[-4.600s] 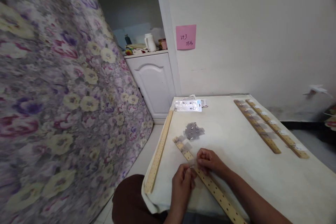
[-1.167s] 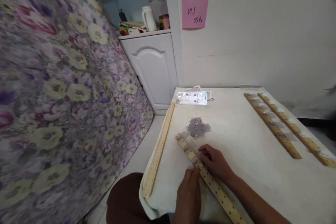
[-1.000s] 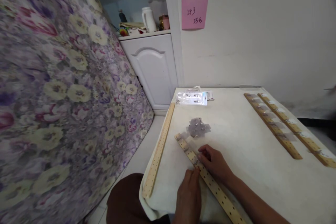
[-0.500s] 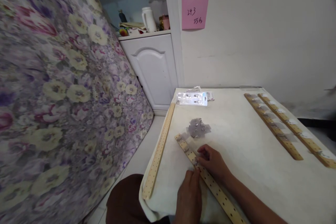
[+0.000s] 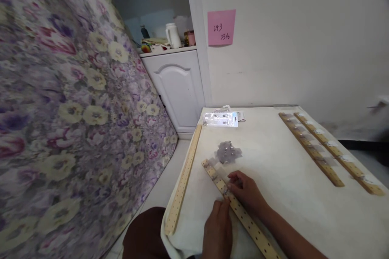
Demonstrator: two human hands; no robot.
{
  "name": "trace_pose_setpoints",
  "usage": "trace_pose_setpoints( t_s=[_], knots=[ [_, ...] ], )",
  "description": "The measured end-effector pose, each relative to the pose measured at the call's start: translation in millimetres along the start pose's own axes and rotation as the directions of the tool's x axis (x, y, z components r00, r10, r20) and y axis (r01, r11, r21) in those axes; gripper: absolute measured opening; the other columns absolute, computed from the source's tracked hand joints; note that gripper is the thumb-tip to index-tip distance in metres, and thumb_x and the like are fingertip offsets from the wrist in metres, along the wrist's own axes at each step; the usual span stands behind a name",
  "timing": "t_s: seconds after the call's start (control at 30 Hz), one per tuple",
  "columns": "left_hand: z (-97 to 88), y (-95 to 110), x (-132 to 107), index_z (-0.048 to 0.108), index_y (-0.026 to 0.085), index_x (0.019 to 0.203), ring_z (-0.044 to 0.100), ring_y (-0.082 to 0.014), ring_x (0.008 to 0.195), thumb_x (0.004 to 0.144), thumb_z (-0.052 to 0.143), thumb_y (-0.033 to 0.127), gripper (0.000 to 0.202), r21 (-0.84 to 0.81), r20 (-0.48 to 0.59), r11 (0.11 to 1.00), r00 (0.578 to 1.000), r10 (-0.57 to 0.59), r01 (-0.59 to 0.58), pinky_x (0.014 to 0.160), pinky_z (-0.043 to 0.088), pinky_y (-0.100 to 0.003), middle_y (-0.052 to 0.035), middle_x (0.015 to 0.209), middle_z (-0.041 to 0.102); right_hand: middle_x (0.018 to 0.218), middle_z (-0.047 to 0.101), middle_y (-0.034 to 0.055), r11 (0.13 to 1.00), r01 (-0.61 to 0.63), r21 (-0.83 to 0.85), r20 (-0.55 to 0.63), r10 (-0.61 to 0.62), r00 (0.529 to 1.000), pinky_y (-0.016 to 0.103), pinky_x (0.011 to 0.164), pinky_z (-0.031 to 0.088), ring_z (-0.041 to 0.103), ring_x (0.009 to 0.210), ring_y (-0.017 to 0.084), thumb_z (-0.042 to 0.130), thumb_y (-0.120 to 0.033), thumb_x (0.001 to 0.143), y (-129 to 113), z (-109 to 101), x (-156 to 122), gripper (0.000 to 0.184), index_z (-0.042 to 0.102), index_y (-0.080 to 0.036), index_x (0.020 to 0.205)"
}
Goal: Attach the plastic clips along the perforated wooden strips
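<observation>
A pale wooden strip with rows of holes [image 5: 257, 232] lies slantwise on the cloth in front of me. Fingers of my left hand [image 5: 217, 226] are closed at its near edge, gripping the strip. On the far side, my right hand [image 5: 247, 192] pinches a small metal piece [image 5: 225, 190] against the strip's face; its exact kind is too small to make out. Further up the strip, clear plastic squares [image 5: 215, 176] with metal bits are fixed. Just beyond lies a heap of similar greyish clear pieces with shiny metal parts [image 5: 227, 151].
Another holed strip [image 5: 182, 182] lies along the table's left edge. Two strips bearing clear and white pieces [image 5: 313, 149] lie at the right. Clear packaging [image 5: 220, 119] rests at the back. A floral curtain [image 5: 91, 129] hangs left; a white cabinet [image 5: 179, 89] stands behind.
The camera view has tilted slightly upward, so the scene sits a little lower. Both hands stay at the same spot on the strip, with only slight finger movement.
</observation>
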State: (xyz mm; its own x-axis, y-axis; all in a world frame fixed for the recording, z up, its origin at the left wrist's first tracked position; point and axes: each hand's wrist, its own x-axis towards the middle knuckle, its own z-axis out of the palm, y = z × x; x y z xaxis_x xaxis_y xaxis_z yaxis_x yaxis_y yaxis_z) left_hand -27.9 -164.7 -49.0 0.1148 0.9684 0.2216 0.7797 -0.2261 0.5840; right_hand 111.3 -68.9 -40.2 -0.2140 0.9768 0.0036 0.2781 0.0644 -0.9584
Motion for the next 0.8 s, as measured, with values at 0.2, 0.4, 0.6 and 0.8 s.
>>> trace_pose_setpoints(
  t_s=[0.2, 0.4, 0.6, 0.8],
  knots=[
    [-3.4, -2, 0, 0.049, 0.016, 0.126, 0.061, -0.0184, 0.095, 0.085, 0.034, 0.01, 0.044, -0.061, 0.026, 0.998, 1.0, 0.001, 0.001, 0.083, 0.052, -0.031, -0.012, 0.103, 0.059, 0.078, 0.065, 0.0017, 0.996, 0.055, -0.067, -0.162, -0.065, 0.985, 0.027, 0.059, 0.046, 0.057, 0.061, 0.015, 0.048, -0.037, 0.082, 12, -19, 15, 0.021, 0.058, -0.02, 0.088],
    [-2.9, -6, 0, 0.051, 0.017, 0.124, 0.062, -0.0189, 0.094, 0.085, 0.037, 0.012, 0.041, -0.116, -0.003, 0.993, 1.0, 0.016, -0.016, 0.082, 0.053, -0.031, -0.012, 0.101, 0.062, 0.074, 0.061, 0.0017, 0.978, 0.001, -0.209, -0.301, -0.066, 0.951, 0.029, 0.062, 0.046, 0.057, 0.066, 0.018, 0.048, -0.039, 0.08, 24, -46, 68, 0.025, 0.059, -0.018, 0.089],
    [1.9, -15, -1, 0.053, 0.017, 0.122, 0.064, -0.0184, 0.088, 0.083, 0.041, 0.011, 0.041, -0.126, -0.017, 0.992, 1.0, 0.026, -0.028, 0.077, 0.054, -0.028, -0.0107, 0.097, 0.063, 0.075, 0.054, -0.0003, 0.936, -0.042, -0.35, -0.3, -0.07, 0.951, 0.028, 0.067, 0.04, 0.053, 0.07, 0.016, 0.064, -0.031, 0.066, 27, -42, 89, 0.014, 0.06, -0.02, 0.073],
    [9.3, -16, -2, 0.054, 0.017, 0.119, 0.063, -0.018, 0.088, 0.083, 0.04, 0.01, 0.04, -0.131, -0.074, 0.99, 0.997, 0.034, -0.043, 0.079, 0.054, -0.029, -0.0101, 0.096, 0.063, 0.082, 0.056, 0.0018, 0.927, -0.027, -0.374, -0.313, -0.098, 0.945, 0.029, 0.074, 0.044, 0.056, 0.078, 0.018, 0.052, -0.029, 0.077, 31, -45, 86, 0.022, 0.06, -0.018, 0.095]
  ],
)
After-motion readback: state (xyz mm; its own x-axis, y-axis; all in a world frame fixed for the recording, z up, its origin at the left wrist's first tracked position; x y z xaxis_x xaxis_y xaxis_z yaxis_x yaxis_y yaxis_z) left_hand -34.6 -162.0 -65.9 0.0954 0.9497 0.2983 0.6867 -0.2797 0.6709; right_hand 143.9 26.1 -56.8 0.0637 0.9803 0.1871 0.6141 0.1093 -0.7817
